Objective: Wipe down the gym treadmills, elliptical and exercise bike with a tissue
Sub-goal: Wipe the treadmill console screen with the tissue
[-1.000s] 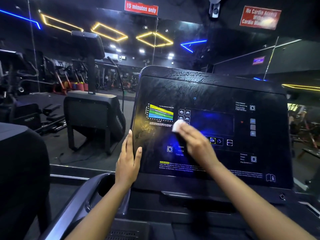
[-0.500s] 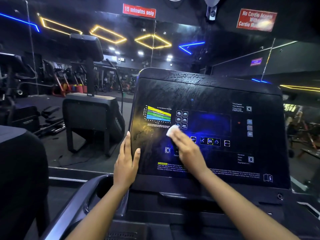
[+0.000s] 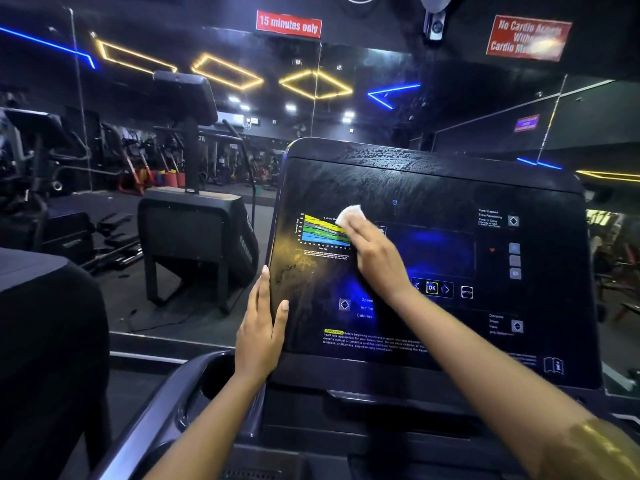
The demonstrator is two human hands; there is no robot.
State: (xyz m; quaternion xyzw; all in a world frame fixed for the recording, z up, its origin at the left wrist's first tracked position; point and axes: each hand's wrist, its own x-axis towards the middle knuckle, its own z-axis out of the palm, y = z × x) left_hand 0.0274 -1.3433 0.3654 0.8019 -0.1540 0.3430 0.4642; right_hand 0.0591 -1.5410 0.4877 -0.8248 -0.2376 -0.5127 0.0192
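The treadmill console (image 3: 433, 188) fills the middle: a dark glossy panel with smear marks, a coloured chart (image 3: 323, 230) and an OK button (image 3: 431, 287). My right hand (image 3: 379, 258) presses a small white tissue (image 3: 351, 214) flat against the panel at the chart's upper right corner, and the tissue pokes out past the fingertips. My left hand (image 3: 261, 327) rests against the console's lower left edge with its fingers straight along the side and its thumb on the front face.
A cup holder (image 3: 214, 379) and grey handrail sit below the left hand. The black top of another machine (image 3: 45, 323) stands close at the left. Ahead is a mirror wall showing a black machine (image 3: 194, 233), gym equipment and red signs (image 3: 289, 25).
My right hand has slid the tissue up and to the left across the panel, from near the button rows to the chart's top corner. The left hand has stayed on the edge.
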